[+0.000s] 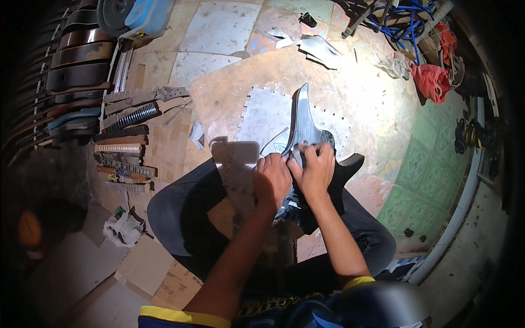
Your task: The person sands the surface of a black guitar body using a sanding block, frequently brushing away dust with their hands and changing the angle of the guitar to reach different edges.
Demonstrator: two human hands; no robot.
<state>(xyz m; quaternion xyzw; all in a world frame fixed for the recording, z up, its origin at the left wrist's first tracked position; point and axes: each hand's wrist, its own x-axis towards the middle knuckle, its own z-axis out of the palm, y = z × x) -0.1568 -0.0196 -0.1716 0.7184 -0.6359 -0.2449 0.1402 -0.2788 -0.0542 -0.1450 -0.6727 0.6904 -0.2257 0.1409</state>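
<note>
Here's the black, horned guitar body (pixel 309 131), front and center, reaching from between the person's legs out over the pale foam mat (pixel 257 112). And there are 2 hands on it! The left hand (pixel 272 177) bends its fingers down at the left edge; the right hand (pixel 315 170) curls over the upper face, thumb and fingers drawn close (whether they pinch anything, I cannot tell).

How does it handle? Stiff throughout, I'd judge, with moderate heft, and that glossy far horn (pixel 304 109) looks slippery and quick to scratch. Its slim tip is probably the fragile spot, so the better hold is the thick middle, 1 hand per side, with the right horn (pixel 350 164) as a backup grip.
</note>
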